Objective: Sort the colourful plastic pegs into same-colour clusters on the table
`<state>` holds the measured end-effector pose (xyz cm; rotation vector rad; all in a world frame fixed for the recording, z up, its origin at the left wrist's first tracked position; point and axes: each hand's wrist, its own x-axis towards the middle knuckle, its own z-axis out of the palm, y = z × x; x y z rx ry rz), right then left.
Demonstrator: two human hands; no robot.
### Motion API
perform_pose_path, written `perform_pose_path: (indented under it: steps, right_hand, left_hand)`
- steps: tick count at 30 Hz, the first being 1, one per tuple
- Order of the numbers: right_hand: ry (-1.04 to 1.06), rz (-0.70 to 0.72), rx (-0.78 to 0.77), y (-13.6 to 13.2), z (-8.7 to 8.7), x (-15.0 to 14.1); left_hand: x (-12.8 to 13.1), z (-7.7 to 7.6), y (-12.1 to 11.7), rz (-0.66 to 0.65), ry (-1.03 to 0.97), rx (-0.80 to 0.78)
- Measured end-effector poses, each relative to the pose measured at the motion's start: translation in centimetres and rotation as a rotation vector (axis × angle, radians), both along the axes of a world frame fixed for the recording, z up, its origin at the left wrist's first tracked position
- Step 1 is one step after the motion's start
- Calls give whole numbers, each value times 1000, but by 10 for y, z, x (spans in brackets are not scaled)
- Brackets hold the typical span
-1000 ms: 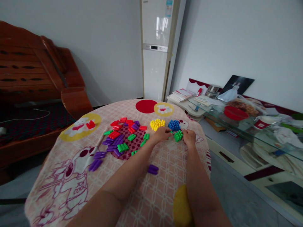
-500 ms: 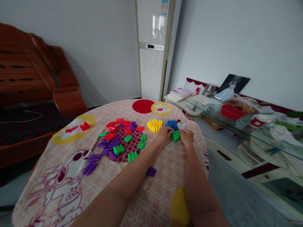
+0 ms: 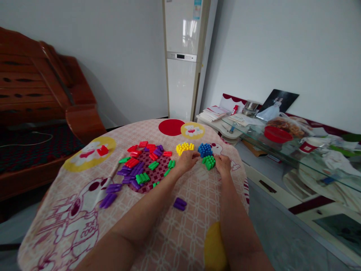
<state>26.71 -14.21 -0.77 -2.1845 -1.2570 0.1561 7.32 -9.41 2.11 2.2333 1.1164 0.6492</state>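
My left hand point(image 3: 188, 161) hovers just in front of the yellow peg cluster point(image 3: 184, 148), thumb and fingers a little apart and nothing visible between them. Beside the green peg cluster point(image 3: 209, 162), my right hand point(image 3: 223, 165) has bent fingers at its right side; whether they touch it is hard to see. Directly behind the green pegs stands the blue peg cluster point(image 3: 205, 149). Loose plastic pieces lie to the left: green ones point(image 3: 142, 178), purple ones point(image 3: 131, 173) and red ones point(image 3: 132, 162). My left forearm partly covers some green pieces.
A purple pair point(image 3: 179, 204) lies between my forearms on the patterned tablecloth point(image 3: 180, 237). One red piece point(image 3: 103, 150) sits far left. Right of the table, a glass-topped cabinet point(image 3: 282, 150) carries papers, a red bowl point(image 3: 278, 134) and bags. A wooden sofa point(image 3: 81, 116) stands left.
My left hand has drawn back leftward from the green cluster toward the yellow one, uncovering the purple pair. My right hand has stayed beside the green pegs.
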Motion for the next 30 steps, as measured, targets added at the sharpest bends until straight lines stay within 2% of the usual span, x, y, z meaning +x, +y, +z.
perform_pose_path:
  steps: [5, 7, 11, 13, 16, 19, 23, 27, 30]
  right_hand:
    - [-17, 21, 28, 0, -2, 1]
    - [-20, 12, 28, 0, -3, 2]
    - [-13, 6, 10, -1, -3, 2]
    - [-22, 9, 10, 0, -3, 2]
    - [-2, 0, 0, 0, -4, 2]
    - [30, -2, -4, 0, -4, 3]
    - [18, -2, -1, 0, -4, 3]
    - [15, -7, -8, 0, -3, 2]
    - [18, -25, -17, 0, -2, 1]
  left_hand:
    - [-50, 13, -7, -89, 129, -86]
    - [-70, 20, -10, -106, 193, -45]
    - [-107, 33, -17, -38, 383, 52]
    - [-122, 37, -22, -23, 470, 52]
    - [-137, 38, -32, -95, 546, 0]
    - [-143, 34, -42, -160, 573, -72]
    - [-144, 33, -50, -145, 575, -109]
    - [-135, 40, -47, -209, 407, -85]
    - [-111, 41, -39, -185, 213, -67]
